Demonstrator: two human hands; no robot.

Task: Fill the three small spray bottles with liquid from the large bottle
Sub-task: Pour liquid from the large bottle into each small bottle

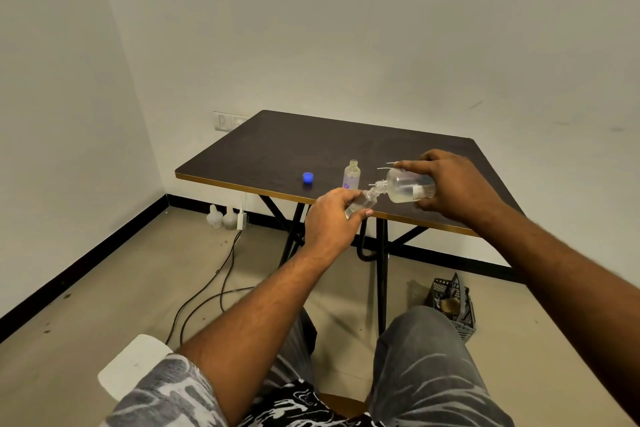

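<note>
My right hand grips the large clear bottle, tipped on its side with its neck pointing left. The neck meets the mouth of a small clear spray bottle, which my left hand holds tilted at the table's front edge. A second small bottle stands upright and uncapped on the dark table, just behind my left hand. A blue cap lies to its left. Thin white tubes stick out behind the large bottle. A third small bottle is not visible.
Two pale jugs and a power adapter sit on the floor by the wall under the table. Black cables trail across the floor. A dark plastic crate stands by the table leg on the right. My knees are below.
</note>
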